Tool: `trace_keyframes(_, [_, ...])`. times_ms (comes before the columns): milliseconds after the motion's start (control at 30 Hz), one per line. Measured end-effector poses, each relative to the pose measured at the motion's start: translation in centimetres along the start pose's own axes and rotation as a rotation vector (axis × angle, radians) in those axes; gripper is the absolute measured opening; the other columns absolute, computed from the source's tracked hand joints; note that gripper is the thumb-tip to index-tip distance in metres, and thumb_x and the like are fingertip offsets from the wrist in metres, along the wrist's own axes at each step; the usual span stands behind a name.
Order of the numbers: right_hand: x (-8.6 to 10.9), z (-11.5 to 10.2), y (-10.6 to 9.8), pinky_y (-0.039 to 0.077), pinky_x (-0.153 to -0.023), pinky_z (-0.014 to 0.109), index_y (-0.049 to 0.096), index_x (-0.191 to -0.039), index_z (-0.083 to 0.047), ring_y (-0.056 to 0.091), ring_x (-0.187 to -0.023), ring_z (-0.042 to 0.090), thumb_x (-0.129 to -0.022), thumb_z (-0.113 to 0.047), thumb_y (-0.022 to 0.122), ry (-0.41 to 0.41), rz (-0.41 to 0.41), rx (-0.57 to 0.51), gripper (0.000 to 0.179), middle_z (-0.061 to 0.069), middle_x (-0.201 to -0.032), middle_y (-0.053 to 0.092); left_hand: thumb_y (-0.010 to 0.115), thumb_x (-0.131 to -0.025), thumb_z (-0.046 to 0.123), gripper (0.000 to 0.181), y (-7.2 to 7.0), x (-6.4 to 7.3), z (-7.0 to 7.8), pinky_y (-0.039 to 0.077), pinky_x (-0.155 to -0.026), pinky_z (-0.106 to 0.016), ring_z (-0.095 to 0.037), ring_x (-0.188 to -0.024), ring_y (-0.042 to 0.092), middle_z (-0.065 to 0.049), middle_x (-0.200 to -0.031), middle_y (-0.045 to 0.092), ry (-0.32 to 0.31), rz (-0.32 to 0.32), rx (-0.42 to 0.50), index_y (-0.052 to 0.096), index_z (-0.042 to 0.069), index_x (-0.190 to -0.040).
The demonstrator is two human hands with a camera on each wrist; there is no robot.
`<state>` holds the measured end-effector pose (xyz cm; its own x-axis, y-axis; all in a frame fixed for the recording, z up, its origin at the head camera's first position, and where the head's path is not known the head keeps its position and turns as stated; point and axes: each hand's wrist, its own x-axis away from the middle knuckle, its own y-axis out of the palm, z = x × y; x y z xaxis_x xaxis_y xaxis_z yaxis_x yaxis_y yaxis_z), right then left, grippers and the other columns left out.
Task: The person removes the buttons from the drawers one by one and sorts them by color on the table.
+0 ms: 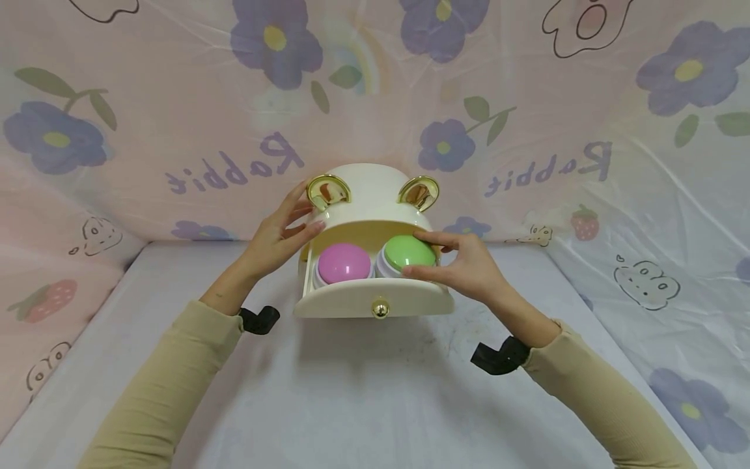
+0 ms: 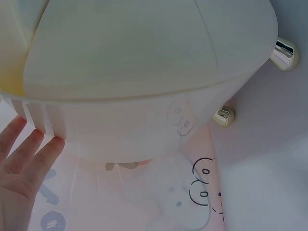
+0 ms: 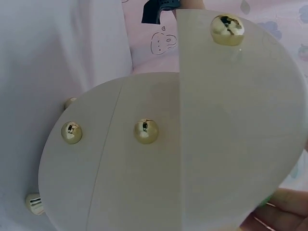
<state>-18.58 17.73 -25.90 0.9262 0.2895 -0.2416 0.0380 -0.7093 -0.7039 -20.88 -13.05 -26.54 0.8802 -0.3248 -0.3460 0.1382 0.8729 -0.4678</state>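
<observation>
white organizer (image 1: 364, 192): stands on the tabletop (image 1: 351, 397), its rounded hood fitted with 2 gold ears (image 1: 418, 194)
top drawer (image 1: 346, 299): pulled out toward the person, a gold knob (image 1: 380, 308) at the middle of its front
lower drawers (image 3: 139, 178): 2 in number, pushed in below the top drawer, with 1 gold knob on each front in the right wrist view
green-lidded jar (image 1: 412, 252): in the right half of the top drawer, some of its white body showing; whether it touches the drawer floor cannot be told
pink-lidded jar (image 1: 344, 263): in the left half of the same drawer, just beside the green one
right hand (image 1: 471, 267): grip clamped on the green-lidded jar, thumb at the near side of the lid and fingers at the far side
left hand (image 1: 272, 240): grip apart, fingers spread along the organizer's left side, thumb near the hood's front edge
sleeves (image 1: 158, 378): beige, a black wrist mount (image 1: 500, 356) at each cuff
backdrop (image 1: 375, 124): pale pink cloth with purple flowers and mirrored "rabbit" lettering
</observation>
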Motion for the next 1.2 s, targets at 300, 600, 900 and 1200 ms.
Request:
trace_keyframes(300, [0.5, -0.7, -0.4, 0.041, -0.090, 0.033, 0.065, -0.119, -0.022, 0.055, -0.106, 0.016, -0.065, -0.040, 0.082, -0.002, 0.031, -0.011, 0.059, 0.000, -0.119, 0.065, 0.059, -0.091, 0.024, 0.072, 0.0, -1.0, -3.2, 0.036, -0.107, -0.050, -0.028, -0.133, 0.038, -0.012, -0.142, 0.040, 0.040, 0.013, 0.010, 0.015, 0.044, -0.145])
trace_keyframes(600, [1.1, -0.9, -1.0, 0.043, -0.095, 0.036, 0.063, -0.121, -0.015, 0.058, -0.108, 0.016, -0.068, -0.033, 0.082, -0.042, 0.061, -0.056, 0.059, 0.002, -0.120, 0.064, 0.056, -0.092, 0.016, 0.071, 0.0, -0.2, -0.6, 0.036, -0.107, -0.051, -0.035, -0.133, 0.037, -0.019, -0.140, 0.039, 0.023, 0.004, 0.005, 0.014, 0.026, -0.149])
trace_keyframes(900, [1.6, -0.7, -1.6, 0.045, -0.090, 0.014, 0.063, -0.120, -0.012, 0.058, -0.100, 0.005, -0.068, -0.018, 0.082, -0.123, 0.144, -0.139, 0.056, 0.004, -0.115, 0.065, 0.055, -0.093, 0.013, 0.070, 0.1, 0.1, 0.3, 0.036, -0.108, -0.050, -0.035, -0.133, 0.036, -0.021, -0.140, 0.039, 0.011, 0.005, -0.006, 0.014, 0.020, -0.149])
trace_keyframes(1200, [1.9, -0.1, -2.2, 0.045, -0.091, 0.012, 0.061, -0.121, -0.007, 0.056, -0.105, 0.002, -0.070, -0.009, 0.080, -0.175, 0.186, -0.198, 0.055, 0.010, -0.121, 0.061, 0.057, -0.092, 0.023, 0.073, 0.1, -0.8, -2.3, 0.035, -0.108, -0.050, -0.030, -0.134, 0.037, -0.014, -0.142, 0.039, 0.013, 0.004, 0.008, 0.013, 0.038, -0.147])
